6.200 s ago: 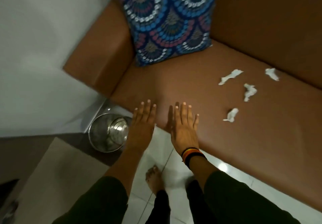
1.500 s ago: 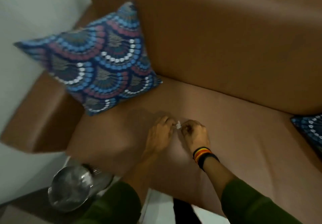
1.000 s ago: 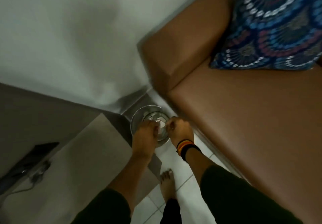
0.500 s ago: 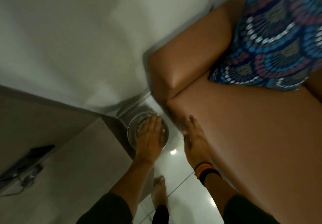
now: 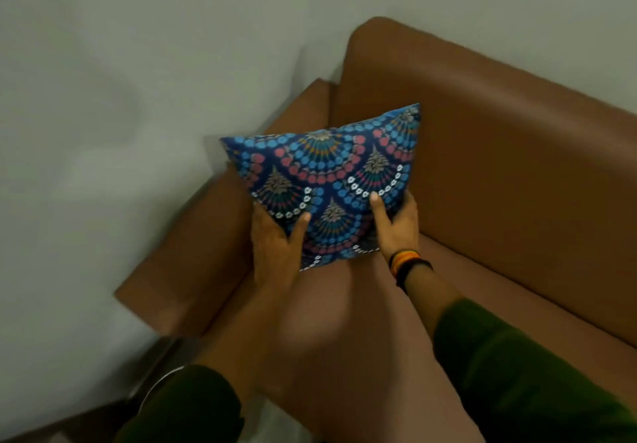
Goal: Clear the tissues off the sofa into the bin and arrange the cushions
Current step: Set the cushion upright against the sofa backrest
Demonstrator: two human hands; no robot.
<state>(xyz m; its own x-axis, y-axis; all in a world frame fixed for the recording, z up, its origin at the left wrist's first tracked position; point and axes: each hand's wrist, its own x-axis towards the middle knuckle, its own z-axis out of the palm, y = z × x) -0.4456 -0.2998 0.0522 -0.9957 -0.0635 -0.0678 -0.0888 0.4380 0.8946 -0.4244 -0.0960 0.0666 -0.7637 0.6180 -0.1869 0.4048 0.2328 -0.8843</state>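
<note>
Both hands are gripping the patterned cushion (image 5: 331, 187) at its lower edge — the left hand (image 5: 275, 253) is clamping the lower left side, thumb lying across the front, and the right hand (image 5: 396, 225) is clamping the lower right. The cushion is standing in the corner of the brown sofa (image 5: 517, 173), between armrest and backrest. Only a sliver of the metal bin (image 5: 160, 382) is showing beside the left sleeve — its contents are hidden.

Dim, soft-edged frame with motion blur and wide-angle bending at edges.
</note>
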